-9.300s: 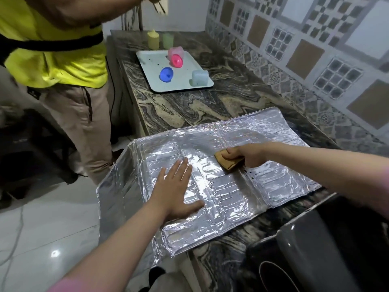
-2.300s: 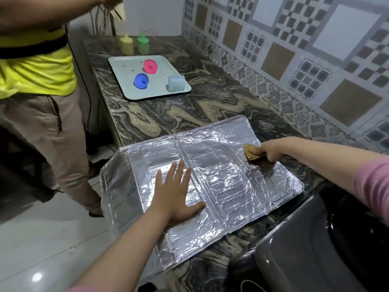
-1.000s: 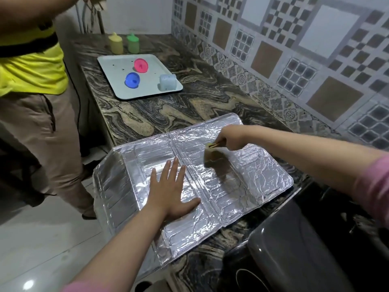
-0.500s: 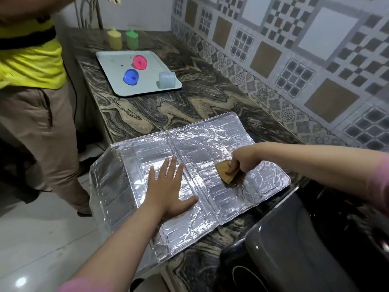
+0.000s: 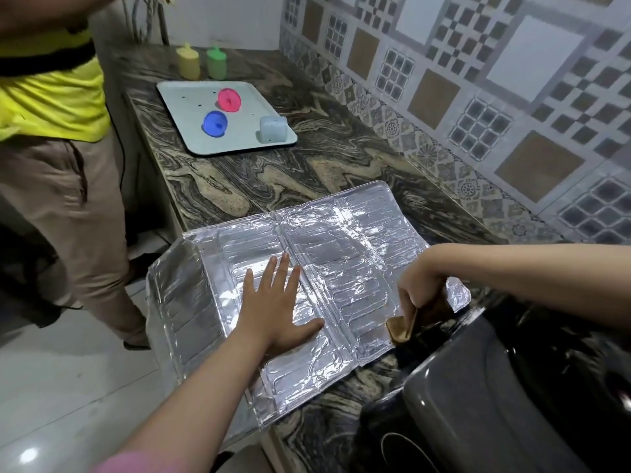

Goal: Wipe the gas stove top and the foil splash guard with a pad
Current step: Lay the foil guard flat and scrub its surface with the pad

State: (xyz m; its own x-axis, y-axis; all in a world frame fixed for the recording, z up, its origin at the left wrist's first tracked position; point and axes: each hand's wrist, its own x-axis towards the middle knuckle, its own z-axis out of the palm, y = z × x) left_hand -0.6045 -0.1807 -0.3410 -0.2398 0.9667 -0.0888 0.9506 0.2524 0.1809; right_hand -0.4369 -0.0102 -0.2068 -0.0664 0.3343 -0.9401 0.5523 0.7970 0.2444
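The silver foil splash guard [image 5: 327, 254] lies unfolded flat on the marbled counter, its left panel hanging over the counter's front edge. My left hand [image 5: 276, 308] presses flat on its middle panel, fingers spread. My right hand [image 5: 418, 285] grips a brown pad [image 5: 404, 327] at the guard's near right edge, where the foil meets the stove. The dark glass gas stove [image 5: 495, 404] fills the lower right corner; only part of it shows.
A pale tray [image 5: 184, 110] at the far end of the counter [image 5: 273, 175] carries a pink lid, a blue lid and a light blue cup; yellow and green containers stand behind it. A person in a yellow shirt [image 5: 51, 97] stands at the left. Patterned wall tiles run along the right.
My right hand has dragged the pad from the guard's right panel toward me, to its near right edge by the stove. My left hand stays pressed on the foil.
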